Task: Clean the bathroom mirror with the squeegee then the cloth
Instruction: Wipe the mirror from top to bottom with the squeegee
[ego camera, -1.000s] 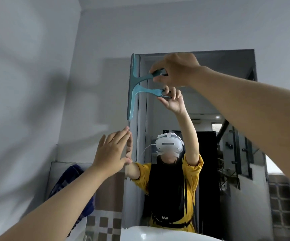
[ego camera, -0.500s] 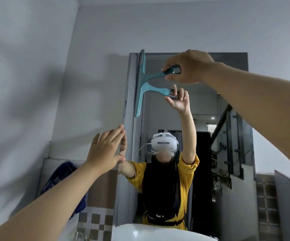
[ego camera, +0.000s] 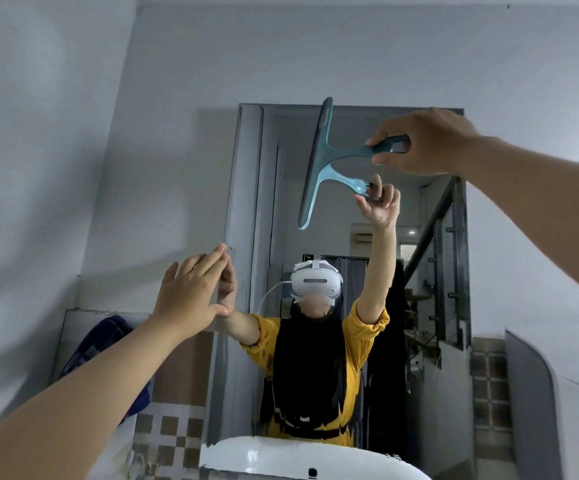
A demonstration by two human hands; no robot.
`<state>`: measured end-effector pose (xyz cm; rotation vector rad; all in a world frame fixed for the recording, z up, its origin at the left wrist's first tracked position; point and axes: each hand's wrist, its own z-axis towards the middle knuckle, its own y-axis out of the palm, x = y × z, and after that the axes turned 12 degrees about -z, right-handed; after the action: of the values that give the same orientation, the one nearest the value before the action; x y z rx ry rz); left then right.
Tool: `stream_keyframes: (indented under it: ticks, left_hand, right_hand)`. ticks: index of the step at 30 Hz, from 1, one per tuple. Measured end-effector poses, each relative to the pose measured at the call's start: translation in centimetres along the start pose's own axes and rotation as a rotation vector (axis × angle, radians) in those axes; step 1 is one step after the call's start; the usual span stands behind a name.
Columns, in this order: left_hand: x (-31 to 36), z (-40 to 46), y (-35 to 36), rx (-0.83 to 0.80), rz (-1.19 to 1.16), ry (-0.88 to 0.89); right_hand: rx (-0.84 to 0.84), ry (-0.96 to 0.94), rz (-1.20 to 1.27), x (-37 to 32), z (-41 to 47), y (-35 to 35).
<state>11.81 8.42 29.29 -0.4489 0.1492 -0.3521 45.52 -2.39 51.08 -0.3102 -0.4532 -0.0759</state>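
While gripped by right hand (ego camera: 423,143), one squeegee (ego camera: 319,161), one mirror (ego camera: 433,358)

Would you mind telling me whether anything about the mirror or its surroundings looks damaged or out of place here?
Nothing looks broken or spilled. The mirror hangs intact. The right hand holds the squeegee with its blade upright near the top, and the left hand rests flat at the left edge. No cloth is identifiable.

Head camera tilts upward, close before the wall mirror (ego camera: 419,341).
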Motion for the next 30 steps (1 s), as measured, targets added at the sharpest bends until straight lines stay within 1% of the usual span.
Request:
stream_keyframes:
  ticks: [7, 9, 12, 15, 19, 22, 27, 30]
  left_hand:
    - [0.7, 0.1, 0.2, 0.015, -0.019, -0.06]
    - [0.7, 0.2, 0.2, 0.024, -0.049, -0.065]
    - [0.4, 0.2, 0.1, -0.019, -0.11, -0.075]
    - [0.3, 0.3, 0.0, -0.022, -0.126, -0.075]
    - [0.3, 0.2, -0.1, -0.032, -0.142, -0.088]
    - [0.3, 0.2, -0.2, -0.035, -0.16, -0.084]
    - [-0.2, 0.2, 0.8, -0.041, -0.027, -0.048]
    - [-0.6, 0.2, 0.7, -0.056, -0.027, -0.012]
  right_hand:
    - [-0.021, 0.155, -0.023, 5.6, -3.8, -0.6]
    - [-0.016, 0.208, -0.013, 6.6, -5.1, -0.6]
    - [-0.006, 0.292, -0.002, 8.2, -7.2, -0.6]
    - [-0.045, 0.38, -0.001, 8.6, -9.0, -1.0]
    - [-0.105, 0.441, 0.007, 6.5, -9.9, -0.8]
    - [-0.145, 0.529, 0.038, 4.4, -10.2, -0.4]
    - [-0.18, 0.677, 0.213, -0.3, -9.7, 0.1]
    - [-0.13, 0.788, 0.339, -3.7, -9.4, 0.7]
